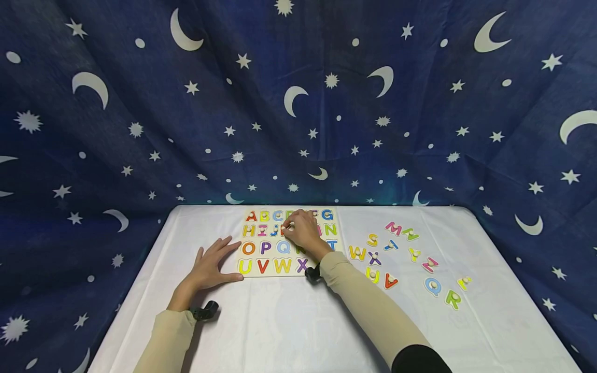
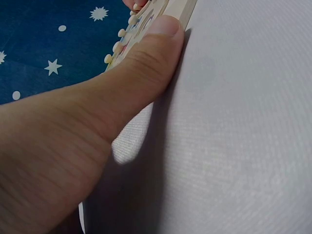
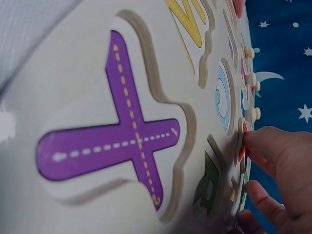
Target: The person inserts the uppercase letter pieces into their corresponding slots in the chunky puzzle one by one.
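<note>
A table [image 1: 280,331] fills the lower part of my head view, covered with a creased white cloth [image 1: 503,331]. Toward its far edge I see a letter board [image 1: 273,257] lying flat. Loose letters are scattered to its right: a yellow W [image 1: 357,253] just beside the board, a purple X [image 1: 374,258] near that, then a red V [image 1: 391,281]. Farther right, I find a blue Q [image 1: 432,286] near a green R [image 1: 452,299].

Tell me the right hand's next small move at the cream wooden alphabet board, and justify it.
Probably press the red letter piece down flat: the right hand pinches it at the board, and whether it is fully seated cannot be seen. The left hand touches the board's left edge, which may help steady it.
</note>
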{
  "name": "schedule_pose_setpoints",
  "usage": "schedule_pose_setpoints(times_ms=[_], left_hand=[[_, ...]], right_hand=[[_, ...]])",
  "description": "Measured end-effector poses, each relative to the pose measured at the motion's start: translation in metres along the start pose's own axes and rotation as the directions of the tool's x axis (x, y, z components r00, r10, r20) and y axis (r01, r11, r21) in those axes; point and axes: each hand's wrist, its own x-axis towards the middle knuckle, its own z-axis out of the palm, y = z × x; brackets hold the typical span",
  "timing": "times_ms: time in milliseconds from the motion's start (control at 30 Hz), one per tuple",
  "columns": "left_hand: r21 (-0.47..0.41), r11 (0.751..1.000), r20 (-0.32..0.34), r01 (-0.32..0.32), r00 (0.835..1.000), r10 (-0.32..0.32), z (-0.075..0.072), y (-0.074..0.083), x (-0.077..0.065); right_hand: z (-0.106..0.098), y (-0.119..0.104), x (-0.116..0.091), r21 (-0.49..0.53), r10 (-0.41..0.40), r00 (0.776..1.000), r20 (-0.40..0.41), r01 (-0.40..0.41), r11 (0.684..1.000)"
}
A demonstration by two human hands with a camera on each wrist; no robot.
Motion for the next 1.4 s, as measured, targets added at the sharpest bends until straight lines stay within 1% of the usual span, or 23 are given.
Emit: schedule_pose_setpoints(times_ms=[300,533,833,1000,1100,1167,1267,1400], left_hand=[[0.006,1.0,-0.009,-0.015,1.0,0.015,0.0,0.001,0.001],[0.006,1.0,-0.009,-0.016,1.0,0.016,0.001,0.001,0.001],[0.001,1.0,-0.004,-0.018,1.0,0.018,0.002,0.001,0.001],[-0.004,1.0,-0.009,-0.02,1.0,0.02,0.003,0.001,0.001],[0.004,1.0,-0.007,-0.018,1.0,0.018,0.003,0.001,0.0],[0.005,1.0,-0.007,-0.017,1.0,0.017,0.003,0.0,0.0],[0.002,1.0,-0.009,-0.017,1.0,0.017,0.003,0.0,-0.001],[0.009,1.0,-0.001,-0.01,1.0,0.01,0.001,0.0,-0.001]], right_hand=[[0.0,0.0,-0.002,-0.017,0.041,0.999,-0.008,-0.041,0.999],[-0.001,0.002,-0.002,0.011,0.059,0.998,-0.015,-0.059,0.998],[-0.003,0.004,-0.005,0.001,0.039,0.999,-0.018,-0.039,0.999],[-0.007,0.008,-0.008,-0.005,-0.013,1.0,0.017,0.014,1.0],[-0.013,0.015,-0.01,0.015,-0.057,0.998,0.032,0.056,0.998],[-0.02,0.021,-0.013,0.028,-0.082,0.996,0.024,0.081,0.996],[-0.033,0.032,-0.017,0.044,-0.099,0.995,0.003,0.099,0.994],[-0.056,0.049,-0.025,0.049,-0.101,0.995,-0.013,0.101,0.994]])
